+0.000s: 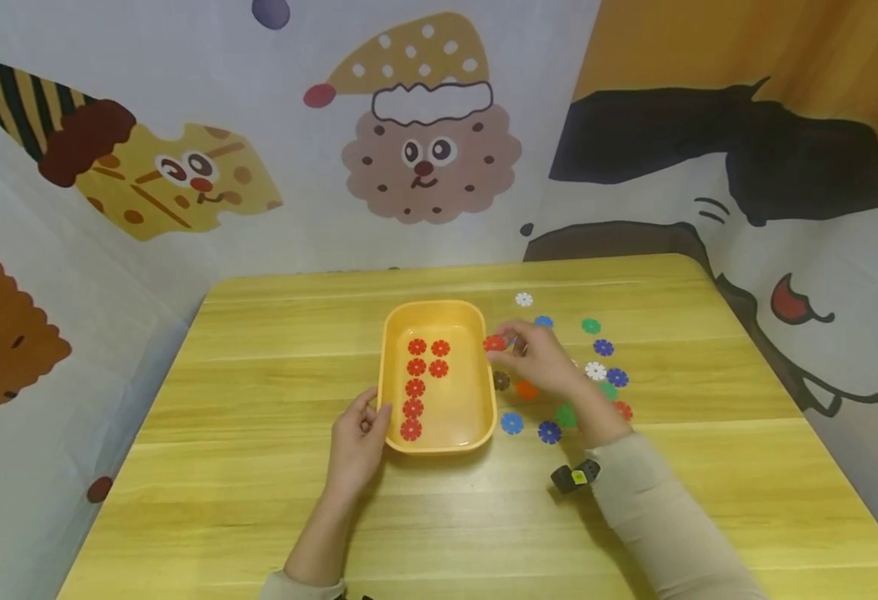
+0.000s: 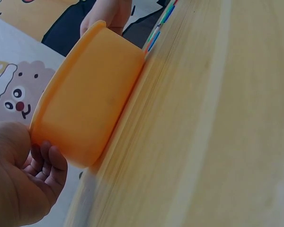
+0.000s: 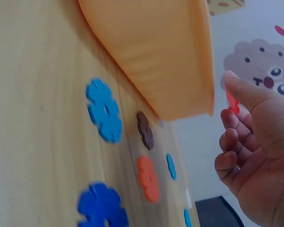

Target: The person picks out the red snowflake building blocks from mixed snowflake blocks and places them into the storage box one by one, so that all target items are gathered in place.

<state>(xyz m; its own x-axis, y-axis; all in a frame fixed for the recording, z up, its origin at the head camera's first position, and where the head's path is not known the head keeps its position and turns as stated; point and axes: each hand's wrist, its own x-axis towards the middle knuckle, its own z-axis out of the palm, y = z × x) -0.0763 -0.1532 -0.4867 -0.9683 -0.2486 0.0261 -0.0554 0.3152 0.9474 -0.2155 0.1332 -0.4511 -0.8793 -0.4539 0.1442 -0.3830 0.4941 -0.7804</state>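
Observation:
A yellow-orange plastic tray (image 1: pixel 460 408) stands on the table, holding several red notched plastic discs (image 1: pixel 415 387) along its left part. At its left side, my left hand (image 1: pixel 358 440) grips the tray wall; the left wrist view shows that hand (image 2: pixel 23 175) with curled fingers against the outside, the thumb hidden. Just off the right rim, my right hand (image 1: pixel 540 357) pinches another red disc (image 1: pixel 495 342) between thumb and fingers, raised above the table. Its other fingers curl loosely in the right wrist view, where the pinched disc (image 3: pixel 232 101) is partly hidden by the thumb.
Loose flower-shaped discs in mixed colours lie right of the tray, among them a light blue disc (image 1: pixel 511 423), a dark blue disc (image 1: pixel 550 432), a white disc (image 1: pixel 524 299) and a brown disc (image 3: pixel 145 130). A cartoon-printed cloth (image 1: pixel 259 242) hangs behind the table.

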